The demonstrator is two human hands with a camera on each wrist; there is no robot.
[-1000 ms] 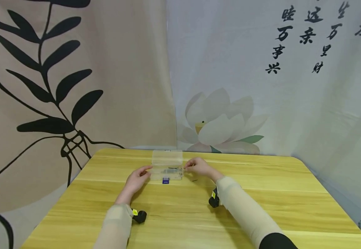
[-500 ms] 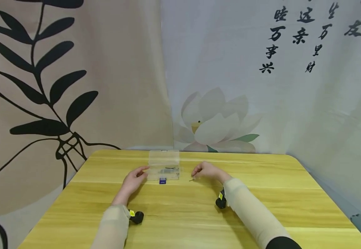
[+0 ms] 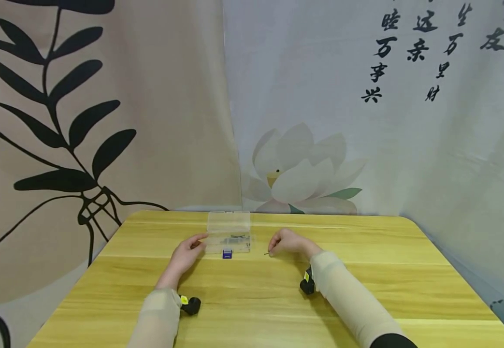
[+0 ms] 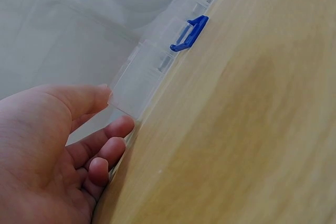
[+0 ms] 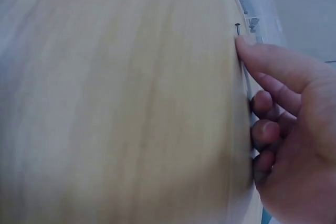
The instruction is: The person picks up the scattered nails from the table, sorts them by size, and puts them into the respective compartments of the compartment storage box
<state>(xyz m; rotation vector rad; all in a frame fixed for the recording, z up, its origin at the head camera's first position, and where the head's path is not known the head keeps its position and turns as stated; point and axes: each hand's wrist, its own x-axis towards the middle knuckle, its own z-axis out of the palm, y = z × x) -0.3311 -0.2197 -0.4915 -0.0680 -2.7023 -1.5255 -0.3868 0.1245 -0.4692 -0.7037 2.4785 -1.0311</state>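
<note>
A clear plastic box (image 3: 217, 250) with a blue latch (image 3: 227, 254) stands at the back of the table, its lid (image 3: 229, 221) raised. Small dark nails (image 3: 238, 237) lie inside. At the box's left end my left hand (image 3: 185, 253) rests, thumb and forefinger touching the wall; in the left wrist view the other fingers (image 4: 107, 150) bend loosely beside it. Right of the box, my right hand (image 3: 288, 242) pinches a thin dark nail (image 3: 266, 253) low at the tabletop. In the right wrist view the nail's head sticks out past the thumb (image 5: 249, 48).
The wooden table (image 3: 252, 299) stretches in front of and to both sides of the box. A printed cloth (image 3: 182, 121) hangs close behind its far edge. Black wrist cameras (image 3: 191, 306) sit on both sleeves.
My right hand has moved from the box's right end, right and toward me, to the loose nail and taken it between the fingertips. The left hand stays at the box.
</note>
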